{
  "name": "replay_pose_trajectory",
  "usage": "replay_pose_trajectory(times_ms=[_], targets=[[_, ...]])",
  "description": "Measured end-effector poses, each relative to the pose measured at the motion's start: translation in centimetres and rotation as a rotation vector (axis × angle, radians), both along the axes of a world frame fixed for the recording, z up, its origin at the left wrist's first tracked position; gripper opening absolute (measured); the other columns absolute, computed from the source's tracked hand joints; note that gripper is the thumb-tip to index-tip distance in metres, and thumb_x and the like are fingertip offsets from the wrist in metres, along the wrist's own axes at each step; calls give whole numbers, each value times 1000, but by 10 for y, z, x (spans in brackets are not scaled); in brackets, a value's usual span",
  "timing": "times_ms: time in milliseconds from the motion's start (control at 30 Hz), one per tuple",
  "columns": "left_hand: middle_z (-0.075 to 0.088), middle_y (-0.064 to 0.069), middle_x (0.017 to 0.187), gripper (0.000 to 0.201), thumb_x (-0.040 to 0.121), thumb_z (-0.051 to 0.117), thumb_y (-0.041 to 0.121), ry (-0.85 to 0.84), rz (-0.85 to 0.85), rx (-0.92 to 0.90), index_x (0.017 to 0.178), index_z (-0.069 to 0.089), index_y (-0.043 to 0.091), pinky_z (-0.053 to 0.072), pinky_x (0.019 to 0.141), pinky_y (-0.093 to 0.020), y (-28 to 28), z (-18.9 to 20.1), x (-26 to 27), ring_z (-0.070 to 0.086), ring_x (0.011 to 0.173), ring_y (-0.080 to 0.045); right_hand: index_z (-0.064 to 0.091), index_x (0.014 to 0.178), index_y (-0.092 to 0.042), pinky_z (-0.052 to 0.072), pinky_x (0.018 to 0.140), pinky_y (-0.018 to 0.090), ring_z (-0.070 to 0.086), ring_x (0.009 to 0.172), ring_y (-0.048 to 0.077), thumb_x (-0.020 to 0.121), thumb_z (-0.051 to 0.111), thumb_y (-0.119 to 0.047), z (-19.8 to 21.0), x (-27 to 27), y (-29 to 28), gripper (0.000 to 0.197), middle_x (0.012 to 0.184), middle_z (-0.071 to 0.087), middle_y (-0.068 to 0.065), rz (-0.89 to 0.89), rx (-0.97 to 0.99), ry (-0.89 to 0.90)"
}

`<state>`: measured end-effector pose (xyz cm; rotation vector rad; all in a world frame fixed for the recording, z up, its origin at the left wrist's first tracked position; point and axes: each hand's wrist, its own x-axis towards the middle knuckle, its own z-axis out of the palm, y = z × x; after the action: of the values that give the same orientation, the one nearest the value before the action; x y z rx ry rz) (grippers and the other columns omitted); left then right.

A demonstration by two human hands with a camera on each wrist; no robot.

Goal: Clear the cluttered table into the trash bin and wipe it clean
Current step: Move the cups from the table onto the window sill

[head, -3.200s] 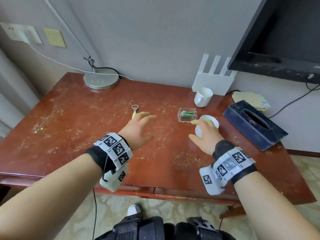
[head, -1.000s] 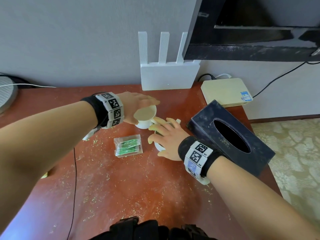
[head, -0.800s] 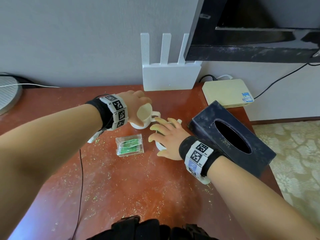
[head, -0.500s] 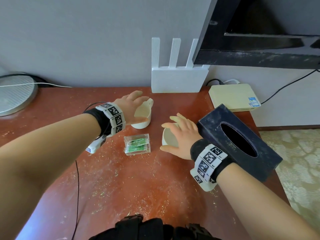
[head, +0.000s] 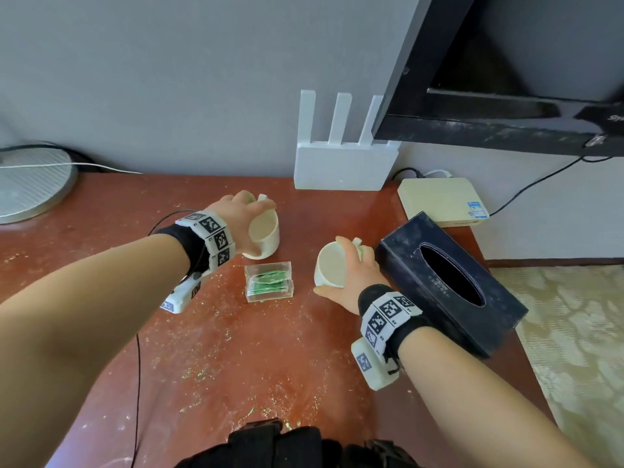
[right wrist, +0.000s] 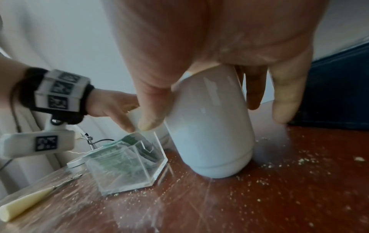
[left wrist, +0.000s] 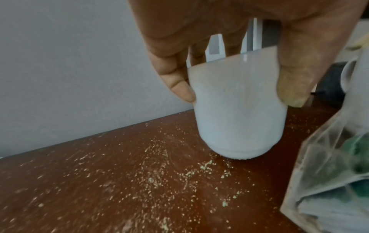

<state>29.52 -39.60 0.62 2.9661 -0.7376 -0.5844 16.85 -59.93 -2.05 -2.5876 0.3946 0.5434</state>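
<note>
The table, a red-brown top filling the lower half of the head view, is strewn with pale crumbs, thickest near the bottom centre. Just right of centre, the right hand curls thumb and fingers round a white mug, tipped toward the camera with its base touching or nearly touching the wood in the right wrist view; this looks like a lift, to get it off the surface before wiping. Between the hands sits a clear plastic box of green sachets, untouched. Left of centre and a little further up, the left hand grips a second white mug from above, thumb on one side and fingers on the other, its foot on or barely off the table. A dark tissue box lies just beside the right hand. Furthest back, against the wall, stand a white router and a flat cream box. No trash bin shows in any view
</note>
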Motion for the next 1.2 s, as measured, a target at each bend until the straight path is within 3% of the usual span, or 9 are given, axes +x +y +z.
replay_pose_trajectory(times_ms=[167, 333, 600, 733, 833, 933, 1200], targets=[[35, -2, 133, 90, 65, 78, 36, -54, 156, -193, 140, 28, 37, 34, 100, -36, 37, 29, -33, 35, 123, -24, 19, 132, -39, 49, 92, 38, 45, 115, 27, 73, 71, -39, 15, -1, 9, 78, 130, 24, 4, 50, -13, -18], [35, -4, 131, 91, 64, 79, 32, -98, 277, -290, 140, 31, 36, 39, 95, -32, 67, 56, -87, 41, 117, -23, 21, 129, -42, 47, 92, 37, 49, 111, 29, 73, 68, -41, 54, -16, 22, 74, 129, 24, 2, 142, 20, -137], [35, -2, 133, 94, 64, 81, 31, -245, 596, -406, 142, 29, 31, 38, 96, -33, 114, 79, -217, 40, 121, -22, 27, 135, -42, 39, 89, 24, 51, 106, 20, 68, 73, -42, 111, -76, 72, 81, 127, 30, -3, 517, 154, -341], [34, 2, 134, 95, 64, 81, 33, -293, 730, -380, 142, 28, 30, 41, 96, -33, 153, 95, -281, 40, 121, -21, 28, 133, -46, 43, 93, 29, 52, 104, 19, 67, 71, -44, 129, -117, 122, 79, 120, 29, -8, 676, 201, -361], [35, 2, 133, 93, 64, 80, 35, -324, 804, -367, 142, 29, 30, 42, 95, -33, 192, 105, -330, 40, 119, -19, 28, 134, -48, 34, 82, 21, 48, 99, 13, 71, 70, -44, 140, -150, 165, 76, 119, 29, -11, 770, 241, -378], [36, 4, 132, 92, 62, 81, 34, -367, 884, -391, 140, 32, 32, 41, 97, -33, 236, 113, -382, 40, 120, -18, 27, 137, -47, 32, 83, 18, 43, 97, 8, 70, 71, -42, 147, -184, 214, 80, 118, 28, -13, 842, 322, -416], [39, 5, 125, 90, 62, 80, 36, -459, 1076, -392, 137, 33, 39, 44, 95, -35, 386, 128, -562, 44, 114, -17, 18, 143, -42, 30, 87, 21, 37, 103, 5, 70, 74, -38, 150, -297, 396, 92, 123, 29, -11, 1003, 480, -446]])
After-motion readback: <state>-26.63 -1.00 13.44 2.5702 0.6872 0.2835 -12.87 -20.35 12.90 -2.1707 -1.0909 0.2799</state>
